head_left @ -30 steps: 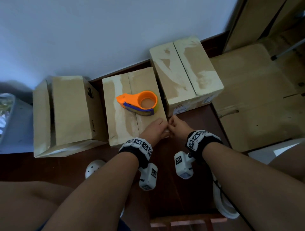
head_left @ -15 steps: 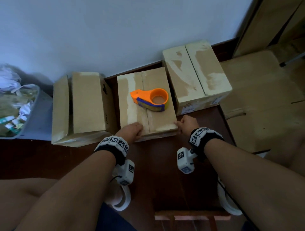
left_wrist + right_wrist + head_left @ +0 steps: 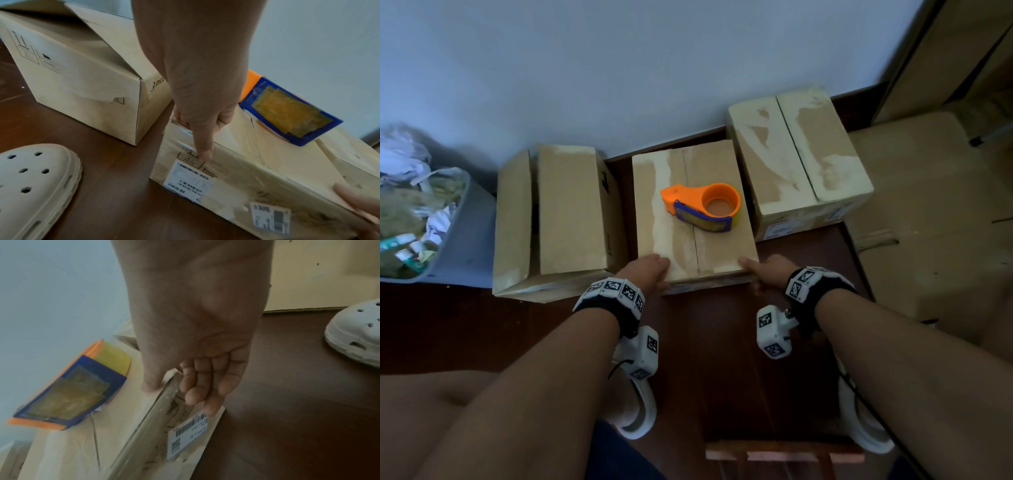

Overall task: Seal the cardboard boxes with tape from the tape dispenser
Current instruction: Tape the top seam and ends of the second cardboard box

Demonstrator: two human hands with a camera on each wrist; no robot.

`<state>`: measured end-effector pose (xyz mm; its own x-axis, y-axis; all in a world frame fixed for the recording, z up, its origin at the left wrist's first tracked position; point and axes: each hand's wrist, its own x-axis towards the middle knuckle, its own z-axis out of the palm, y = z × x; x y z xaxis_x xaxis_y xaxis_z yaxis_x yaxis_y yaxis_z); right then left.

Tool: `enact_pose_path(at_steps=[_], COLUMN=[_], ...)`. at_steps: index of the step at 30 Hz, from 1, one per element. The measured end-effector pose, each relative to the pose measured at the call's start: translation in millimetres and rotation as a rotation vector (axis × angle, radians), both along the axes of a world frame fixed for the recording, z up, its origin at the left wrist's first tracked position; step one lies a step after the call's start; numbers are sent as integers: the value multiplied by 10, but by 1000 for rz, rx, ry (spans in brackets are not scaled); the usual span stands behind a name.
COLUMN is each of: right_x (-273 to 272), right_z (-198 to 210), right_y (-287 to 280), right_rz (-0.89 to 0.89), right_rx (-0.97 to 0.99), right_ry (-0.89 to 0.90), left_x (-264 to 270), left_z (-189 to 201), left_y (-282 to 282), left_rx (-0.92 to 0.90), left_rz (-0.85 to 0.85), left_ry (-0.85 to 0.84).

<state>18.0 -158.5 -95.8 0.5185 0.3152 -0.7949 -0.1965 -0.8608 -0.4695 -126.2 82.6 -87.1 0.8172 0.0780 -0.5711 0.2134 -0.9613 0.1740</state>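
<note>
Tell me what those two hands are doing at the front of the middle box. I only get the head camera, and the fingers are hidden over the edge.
Observer: The left wrist view shows the left hand with its index finger stretched down the front face of the middle box. The tip is just above a white barcode label, and the other fingers curl at the top edge.
Visitor: And the other hand?
Observer: The right wrist view shows the right hand pinching the near top edge, thumb on top, fingers down the front.
Visitor: Is the orange thing loaded?
Observer: The tape dispenser shows what looks like a yellowish roll behind its blue plate.
</note>
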Motion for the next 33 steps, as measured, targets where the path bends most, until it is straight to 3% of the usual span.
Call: enact_pose_path(at_steps=[3,7,9,11,14,16,18,21,24,26,30,33], right_x=[-33,-53,-32,0,45,80,133,167,62,-30,-215,-339], right_z=[-26,-30,-6,53,195,290,373,484,547,550,649,844], right_y=[-7,-12,-8,4,9,35,118,355,548,561,435,318], right_rz=[-64,23,31,80,150,93,101,302,529,628,898,950], right_rx=[54,9,-10,-84,-225,-148,51,263,276,104,-225,-276], right_ry=[-33,-138,-114,-156,-449,-632,-817,-1032,-936,-882,-954,-731], left_x=[-12,52,110,157,174,155,110,24,-15,-46,-123,-217], left_z=[6,95,138,163,149,70,-13,-94,-49,-18,47,81], left_y=[-70,-100,-83,-17,139,178,87,-127,-258,-306,-462,-615], left_rx=[53,95,34,-49,3,21,-15,-41,-26,-8,35,75], left_rz=[-17,3,112,337,524,491,489,481,483,479,473,454], left_ry=[8,80,52,-134,-370,-282,-146,-17,53,93,162,198])
